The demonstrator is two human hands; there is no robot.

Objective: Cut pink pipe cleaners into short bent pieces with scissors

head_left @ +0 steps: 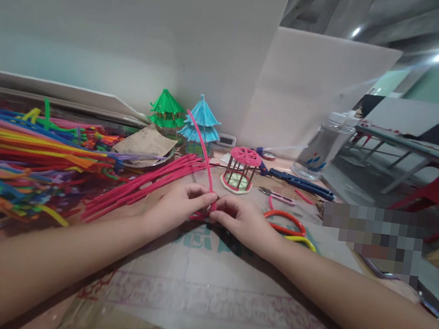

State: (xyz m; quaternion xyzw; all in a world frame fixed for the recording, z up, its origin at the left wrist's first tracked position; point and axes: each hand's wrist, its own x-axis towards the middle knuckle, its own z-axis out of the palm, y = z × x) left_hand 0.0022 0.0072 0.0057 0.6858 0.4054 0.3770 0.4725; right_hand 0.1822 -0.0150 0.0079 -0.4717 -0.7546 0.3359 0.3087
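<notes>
Both of my hands meet over the middle of the table. My left hand (186, 203) pinches a pink fuzzy stem (207, 157), whose long free end rises and curves up to the left. Close beside it, my right hand (236, 218) has its fingers closed on the lower part of the same stem, where a small pink piece shows under the fingertips. Behind the hands stands a small pavilion frame (242, 168) with a pink top, brown posts and a pale base. A bundle of pink stems (144, 184) lies left of my left hand.
Many coloured stems (23, 144) fill the left side. Green (164, 108) and blue (200, 121) model roofs stand at the back. Orange-handled scissors (285, 223), a pink-handled cutter (280, 197), a dark blue tool (301, 183) and a clear bottle (321, 145) are on the right.
</notes>
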